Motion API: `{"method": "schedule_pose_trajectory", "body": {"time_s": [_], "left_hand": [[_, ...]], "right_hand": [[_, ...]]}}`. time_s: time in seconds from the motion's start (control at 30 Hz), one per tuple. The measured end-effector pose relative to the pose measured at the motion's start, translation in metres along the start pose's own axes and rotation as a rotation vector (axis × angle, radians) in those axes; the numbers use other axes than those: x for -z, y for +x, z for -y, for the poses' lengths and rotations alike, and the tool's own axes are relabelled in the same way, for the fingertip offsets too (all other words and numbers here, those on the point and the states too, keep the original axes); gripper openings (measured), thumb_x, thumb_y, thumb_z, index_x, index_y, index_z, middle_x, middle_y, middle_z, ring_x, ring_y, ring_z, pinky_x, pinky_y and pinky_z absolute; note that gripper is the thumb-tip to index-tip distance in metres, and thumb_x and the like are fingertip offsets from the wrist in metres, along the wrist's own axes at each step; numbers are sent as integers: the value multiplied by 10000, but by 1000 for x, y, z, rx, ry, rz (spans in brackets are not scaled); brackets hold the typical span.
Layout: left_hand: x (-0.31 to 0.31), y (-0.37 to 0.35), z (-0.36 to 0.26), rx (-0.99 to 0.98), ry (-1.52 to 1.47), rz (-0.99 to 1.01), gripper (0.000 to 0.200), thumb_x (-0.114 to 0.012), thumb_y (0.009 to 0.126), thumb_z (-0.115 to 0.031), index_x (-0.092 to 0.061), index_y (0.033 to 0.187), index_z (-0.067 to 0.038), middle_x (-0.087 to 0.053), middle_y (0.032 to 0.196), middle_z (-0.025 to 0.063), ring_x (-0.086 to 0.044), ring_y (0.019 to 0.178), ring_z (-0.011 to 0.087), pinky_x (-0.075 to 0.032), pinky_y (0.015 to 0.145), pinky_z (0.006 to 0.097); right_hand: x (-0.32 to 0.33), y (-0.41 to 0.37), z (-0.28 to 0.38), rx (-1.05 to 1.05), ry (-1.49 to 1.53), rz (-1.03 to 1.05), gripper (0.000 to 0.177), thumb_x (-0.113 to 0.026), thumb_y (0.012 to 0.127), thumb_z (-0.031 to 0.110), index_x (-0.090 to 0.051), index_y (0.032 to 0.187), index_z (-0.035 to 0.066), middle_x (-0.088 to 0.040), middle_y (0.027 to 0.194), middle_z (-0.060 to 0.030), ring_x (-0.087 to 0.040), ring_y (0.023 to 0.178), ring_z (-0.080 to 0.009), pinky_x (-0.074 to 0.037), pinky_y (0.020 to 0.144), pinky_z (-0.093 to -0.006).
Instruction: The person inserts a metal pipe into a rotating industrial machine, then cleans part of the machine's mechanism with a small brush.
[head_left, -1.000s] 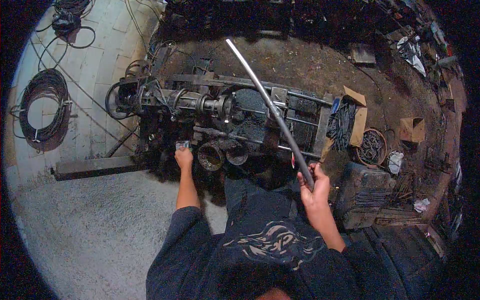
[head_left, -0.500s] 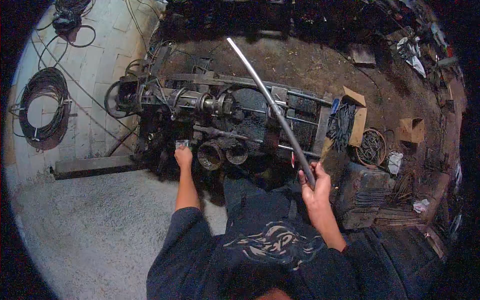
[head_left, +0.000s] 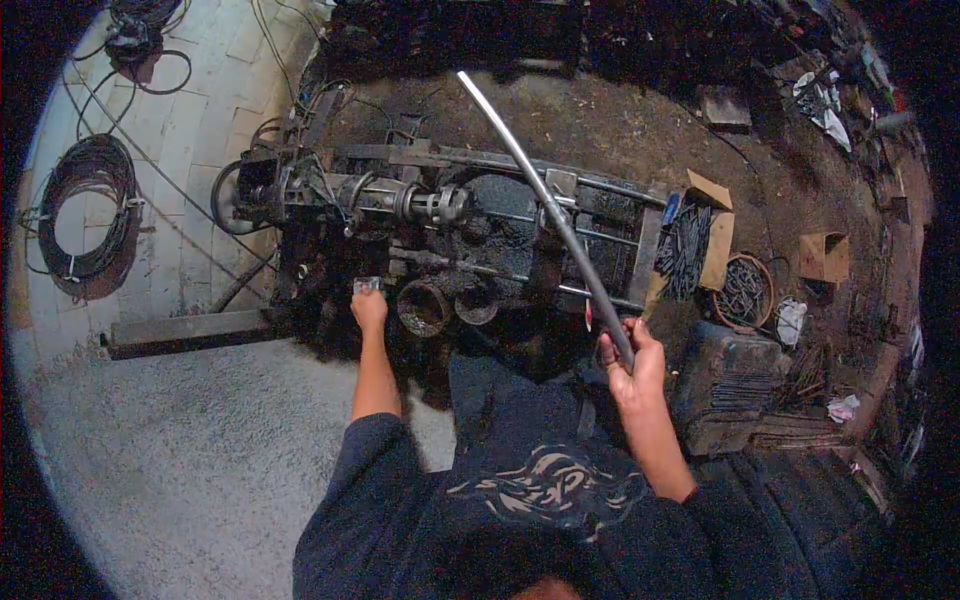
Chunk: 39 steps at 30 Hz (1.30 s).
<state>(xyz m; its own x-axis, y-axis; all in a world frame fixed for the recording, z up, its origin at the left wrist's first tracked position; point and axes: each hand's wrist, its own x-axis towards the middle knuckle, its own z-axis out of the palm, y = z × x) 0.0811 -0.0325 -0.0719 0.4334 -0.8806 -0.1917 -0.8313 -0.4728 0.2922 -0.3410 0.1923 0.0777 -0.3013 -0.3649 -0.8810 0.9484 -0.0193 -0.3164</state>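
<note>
My right hand [head_left: 632, 362] grips the near end of a long grey metal lever [head_left: 545, 205] that slants up and to the left over a dark, greasy machine [head_left: 440, 225]. My left hand [head_left: 368, 306] rests on a small light-coloured switch box [head_left: 366, 285] at the machine's front left corner, fingers closed over it. The machine has a spindle [head_left: 425, 203] on its left side and rails running to the right. Two dirty round tins [head_left: 424, 306] stand between my hands, in front of the machine.
A cardboard box of dark rods [head_left: 690, 245] and a round basket of metal pieces [head_left: 745, 292] lie right of the machine. A coil of cable [head_left: 85, 215] lies on the tiled floor at left. A steel beam [head_left: 185, 330] lies near my left hand.
The lever and my right hand have shifted slightly to the right and down. My left hand stays on the switch box.
</note>
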Motion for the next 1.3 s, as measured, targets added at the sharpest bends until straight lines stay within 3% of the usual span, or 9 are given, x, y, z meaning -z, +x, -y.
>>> {"method": "schedule_pose_trajectory", "body": {"time_s": [0.17,0.23,0.37,0.43,0.47,0.57,0.77,1.0,1.3], "left_hand": [[14,-9,-14,29,3,5,373,-476,869,-245,-635,913,89,-616,923,311,-586,916,459,-445,794,498],[2,5,3,-124,84,16,355,-478,856,-228,-636,900,87,-614,915,315,-586,909,459,-439,775,507],[-11,13,17,-240,82,-18,349,-476,858,-226,-637,889,82,-609,904,323,-583,905,465,-435,759,515],[3,3,0,-109,76,8,370,-463,879,-241,-633,879,88,-607,896,326,-578,907,473,-434,754,523],[8,-1,-8,-113,82,10,370,-463,879,-241,-633,879,88,-607,896,326,-578,907,473,-434,754,523],[11,-5,-13,-97,127,22,391,-448,894,-252,-630,877,94,-604,900,329,-576,908,476,-431,763,529],[5,-1,-7,-69,43,-13,412,-445,892,-264,-627,865,105,-602,898,333,-570,902,488,-426,770,536],[4,-5,-12,-46,-27,-50,391,-447,878,-255,-625,862,92,-602,882,328,-571,886,488,-423,752,533],[4,5,3,-173,103,23,373,-448,876,-260,-645,848,56,-612,868,306,-581,887,470,-439,774,511]], "right_hand": [[-2,-6,5,25,-121,77,219,-483,953,263,-523,930,49,-570,808,-118,-620,765,-245,-571,620,-378],[-5,-12,8,102,-209,76,246,-470,954,270,-523,946,29,-586,818,-146,-618,673,-230,-563,573,-360],[-1,-21,15,262,-723,305,260,-473,953,224,-569,1033,-4,-614,752,-91,-570,505,-158,-494,498,-295],[-4,-22,10,763,-1233,289,274,-502,940,191,-627,1062,-19,-625,676,-61,-563,505,-137,-452,502,-284],[-4,-18,7,927,-1208,291,255,-546,915,162,-657,1063,-14,-640,659,-66,-551,496,-140,-442,519,-293],[-9,-19,6,1155,-1317,311,239,-578,892,127,-661,1079,5,-674,735,-118,-598,545,-159,-460,543,-288],[-11,-11,4,1366,-1188,345,288,-657,824,50,-653,1110,21,-694,812,-152,-681,675,-191,-502,595,-289],[-10,-16,12,1176,-1363,352,373,-703,784,53,-635,1151,38,-695,878,-157,-688,718,-206,-520,629,-275],[-9,-8,7,1381,-1318,399,463,-711,759,42,-607,1209,74,-603,677,-108,-559,504,-188,-459,481,-311]]}}
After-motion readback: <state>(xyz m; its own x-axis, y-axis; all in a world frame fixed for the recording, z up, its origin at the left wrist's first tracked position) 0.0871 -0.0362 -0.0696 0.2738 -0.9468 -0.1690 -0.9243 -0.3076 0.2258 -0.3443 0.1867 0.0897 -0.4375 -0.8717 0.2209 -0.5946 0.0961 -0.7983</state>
